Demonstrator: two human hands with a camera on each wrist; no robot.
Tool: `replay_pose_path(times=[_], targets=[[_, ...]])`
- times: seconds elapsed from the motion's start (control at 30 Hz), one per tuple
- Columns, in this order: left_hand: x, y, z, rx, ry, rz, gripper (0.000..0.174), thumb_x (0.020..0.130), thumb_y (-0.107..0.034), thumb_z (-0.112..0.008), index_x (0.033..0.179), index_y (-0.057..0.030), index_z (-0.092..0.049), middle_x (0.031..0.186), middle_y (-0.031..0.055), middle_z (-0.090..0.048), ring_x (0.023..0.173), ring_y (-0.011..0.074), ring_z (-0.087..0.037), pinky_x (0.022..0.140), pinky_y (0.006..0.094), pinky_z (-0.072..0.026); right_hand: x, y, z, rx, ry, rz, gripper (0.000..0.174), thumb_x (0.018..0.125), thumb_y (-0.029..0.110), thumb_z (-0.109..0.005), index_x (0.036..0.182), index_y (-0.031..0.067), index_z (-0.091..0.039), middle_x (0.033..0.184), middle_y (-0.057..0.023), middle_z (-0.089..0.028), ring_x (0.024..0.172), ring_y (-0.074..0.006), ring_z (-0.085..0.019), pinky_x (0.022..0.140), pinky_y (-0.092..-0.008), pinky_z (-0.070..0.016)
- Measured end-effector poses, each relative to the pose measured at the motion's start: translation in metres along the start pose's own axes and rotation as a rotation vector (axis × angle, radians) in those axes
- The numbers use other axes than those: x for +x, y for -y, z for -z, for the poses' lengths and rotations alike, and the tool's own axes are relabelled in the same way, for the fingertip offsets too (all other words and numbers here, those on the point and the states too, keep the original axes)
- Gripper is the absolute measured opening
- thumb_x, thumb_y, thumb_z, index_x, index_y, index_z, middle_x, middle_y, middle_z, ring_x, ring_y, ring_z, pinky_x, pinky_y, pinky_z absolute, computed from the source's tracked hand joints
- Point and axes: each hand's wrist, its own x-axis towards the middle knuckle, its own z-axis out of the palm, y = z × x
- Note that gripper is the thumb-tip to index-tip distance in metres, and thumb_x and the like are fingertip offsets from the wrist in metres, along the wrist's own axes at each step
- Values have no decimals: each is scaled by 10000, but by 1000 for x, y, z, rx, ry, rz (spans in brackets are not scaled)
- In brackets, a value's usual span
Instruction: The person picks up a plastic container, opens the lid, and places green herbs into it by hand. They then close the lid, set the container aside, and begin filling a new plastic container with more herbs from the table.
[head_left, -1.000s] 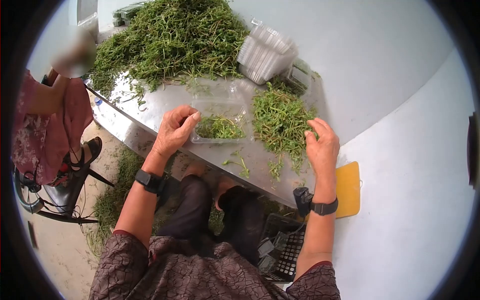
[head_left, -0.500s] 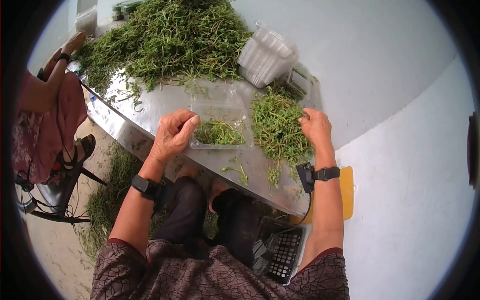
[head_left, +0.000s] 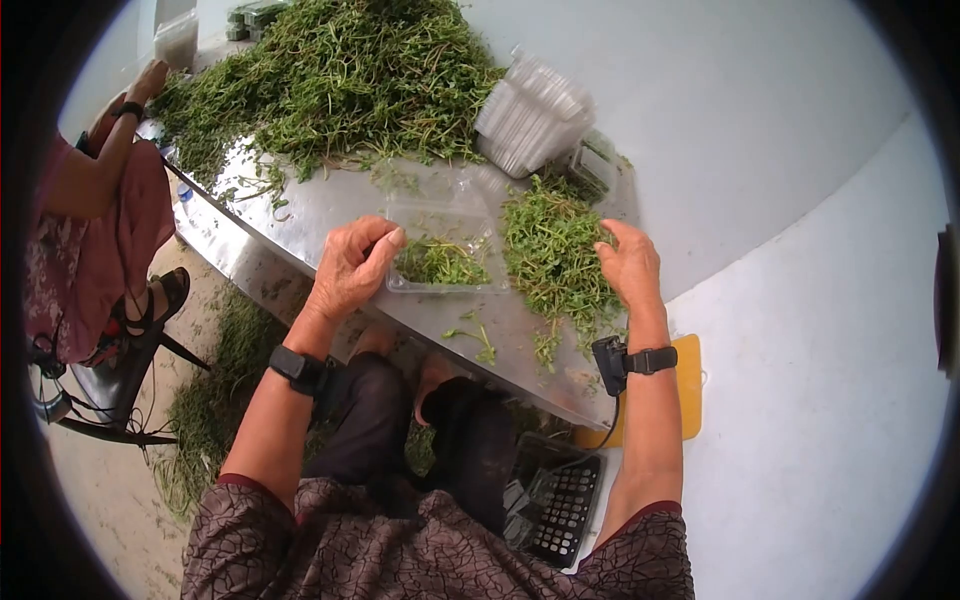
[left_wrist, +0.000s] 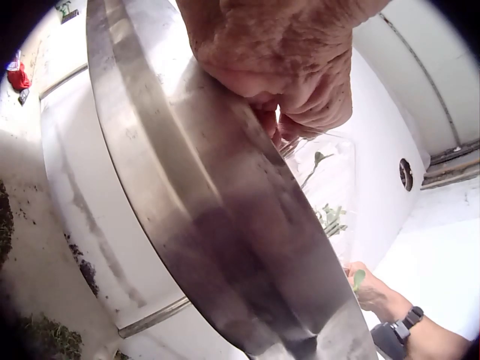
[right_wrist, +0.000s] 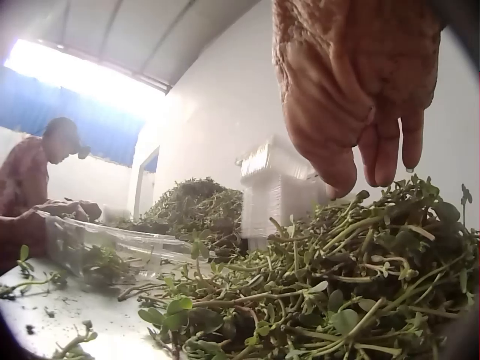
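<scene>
My left hand (head_left: 350, 268) grips the left side of a clear plastic box (head_left: 450, 288) by its rim, thumb along the edge. Inside that box lies a small heap of green leafy stems (head_left: 440, 262); its clear lid stands folded back behind. My right hand (head_left: 632, 265) is over the right side of a loose pile of the same greens (head_left: 555, 245). In the right wrist view its fingertips (right_wrist: 386, 169) point down just above the pile (right_wrist: 337, 277), thumb apart from the fingers, with nothing between them.
A large mound of greens (head_left: 350, 90) covers the back of the metal table (head_left: 430, 325). Stacked clear boxes (head_left: 535, 112) stand behind the small pile, against the wall. A yellow board (head_left: 690, 390) and a black crate (head_left: 565, 510) are at lower right. Another person's arm (head_left: 110, 170) reaches in at left.
My right hand has moved left and a little forward over the small pile, and its thumb and fingers have spread since half a second ago. My left hand has stayed at the box.
</scene>
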Motion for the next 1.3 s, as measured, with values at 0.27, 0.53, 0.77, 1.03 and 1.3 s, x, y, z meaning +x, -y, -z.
replay_pose_path(times=[0.27, 0.53, 0.77, 1.03, 1.3], targets=[[1, 0, 1, 31, -21, -51, 216, 917, -152, -531, 811, 20, -606, 681, 70, -561, 626, 160, -520, 601, 301, -431, 13, 6, -12, -128, 72, -9, 189, 773, 126, -672, 954, 111, -723, 971, -141, -679, 941, -318, -618, 822, -418, -490], [-1, -7, 0, 7, -25, 45, 160, 854, -131, -567, 815, 18, -607, 667, 135, -563, 608, 258, -554, 582, 344, -439, 6, -4, 2, 49, -140, -76, 146, 779, 139, -648, 890, 121, -741, 880, -127, -693, 827, -303, -651, 754, -387, -509], [0, -4, 0, 42, -15, -13, 213, 910, -158, -534, 816, 16, -612, 679, 76, -556, 620, 171, -517, 598, 308, -429, 5, -15, 13, 678, -179, -278, 172, 823, 62, -644, 951, -43, -691, 802, -68, -684, 674, -124, -620, 595, -271, -509], [-1, -3, 0, 53, -30, -48, 213, 906, -149, -529, 812, 23, -612, 681, 107, -571, 633, 206, -544, 601, 327, -433, 2, 48, 42, 1102, -48, -247, 130, 859, 21, -608, 946, -60, -662, 826, -82, -665, 670, -116, -610, 574, -245, -520], [0, -6, 1, 40, -9, -3, 215, 910, -154, -516, 835, 18, -622, 686, 111, -563, 614, 212, -537, 589, 328, -429, -3, 124, 15, 845, 64, 27, 137, 836, 44, -638, 926, -52, -674, 746, -39, -660, 662, -76, -558, 593, -231, -446]])
